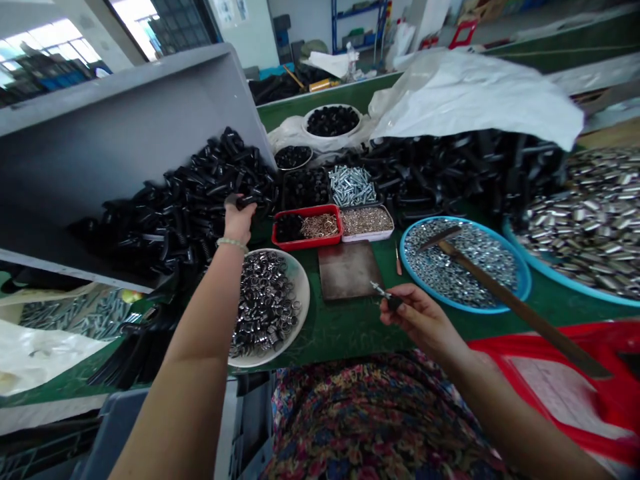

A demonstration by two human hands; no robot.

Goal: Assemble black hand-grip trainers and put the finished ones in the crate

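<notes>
My left hand [239,223], with a beaded bracelet at its wrist, reaches to the edge of a heap of black plastic parts [190,200] spilling from a tipped grey bin [165,120]. Its fingers are closed round one black part there, partly hidden by the others. Above the green table's front, my right hand [417,317] pinches a small screw with a black knob [393,302]; the metal shaft points up and left. A flat dark metal plate [350,270] lies just beyond it. Below my left hand stands a white bowl [301,287] of shiny metal clamp rings.
A red tray [307,243] and a white tray [370,236] hold small parts, with silver screws [351,185] behind. At right, a hammer [500,293] lies across a blue basin [525,280] of nuts. Another blue basin [565,280] holds metal sleeves. A white sheet [480,93] covers more black parts.
</notes>
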